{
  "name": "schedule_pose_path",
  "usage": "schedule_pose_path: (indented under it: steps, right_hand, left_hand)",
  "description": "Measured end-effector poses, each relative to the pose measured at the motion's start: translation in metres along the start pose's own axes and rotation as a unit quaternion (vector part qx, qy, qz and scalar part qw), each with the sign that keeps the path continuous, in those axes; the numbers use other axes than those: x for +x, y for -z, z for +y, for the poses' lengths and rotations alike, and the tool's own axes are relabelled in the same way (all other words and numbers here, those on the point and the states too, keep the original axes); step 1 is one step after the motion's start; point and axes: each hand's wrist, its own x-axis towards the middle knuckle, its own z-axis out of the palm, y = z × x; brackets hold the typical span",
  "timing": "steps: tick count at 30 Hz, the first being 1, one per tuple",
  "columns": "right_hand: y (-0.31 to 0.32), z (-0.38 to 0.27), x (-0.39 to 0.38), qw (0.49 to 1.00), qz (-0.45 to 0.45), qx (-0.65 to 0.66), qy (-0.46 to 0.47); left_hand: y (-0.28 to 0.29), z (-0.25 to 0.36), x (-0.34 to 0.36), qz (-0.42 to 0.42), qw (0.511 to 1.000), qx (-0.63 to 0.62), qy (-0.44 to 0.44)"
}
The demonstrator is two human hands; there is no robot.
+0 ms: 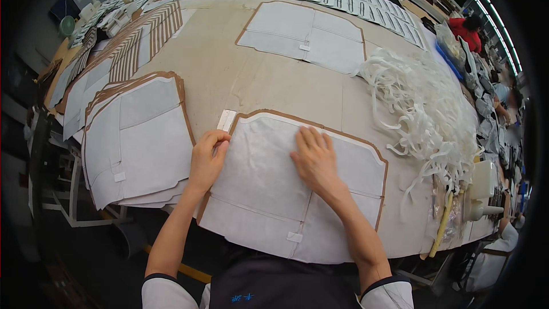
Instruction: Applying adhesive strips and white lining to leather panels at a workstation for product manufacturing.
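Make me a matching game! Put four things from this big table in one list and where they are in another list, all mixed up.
Things:
1. left hand
2. right hand
3. heap of white strips
4. stack of white panels

Places:
A. far right of the table
B. flat on the middle of the front panel
C. at the front panel's left edge
D. left of the front panel

Pairs: 1-C, 2-B, 3-A, 4-D
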Motion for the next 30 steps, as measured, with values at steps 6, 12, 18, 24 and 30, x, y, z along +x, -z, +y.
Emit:
schedule_pose_path:
  steps: [6,12,18,24,30]
  right_hand:
    - [0.064,0.078,-0.163,0.969,0.08,-0.017,-0.233]
    - [0.059,0.063,-0.163,0.93,0.176,0.098,-0.306]
    - [0.078,0.101,-0.196,0.76,0.203,0.408,-0.464]
    - [0.162,0.009,-0.156,0.901,0.133,0.272,-0.311]
    - [0.305,-0.032,-0.12,0.955,0.212,0.194,-0.065]
  left_hand:
    - [-0.028,0.013,0.049,-0.025,0.992,0.081,-0.095]
    - [-0.073,0.011,0.113,-0.159,0.97,0.148,-0.104]
    - [-0.075,0.014,0.126,-0.267,0.944,0.186,-0.05]
    - [-0.061,0.003,0.115,-0.257,0.954,0.11,-0.108]
    - [0.021,0.008,0.072,-0.308,0.916,-0.236,0.107]
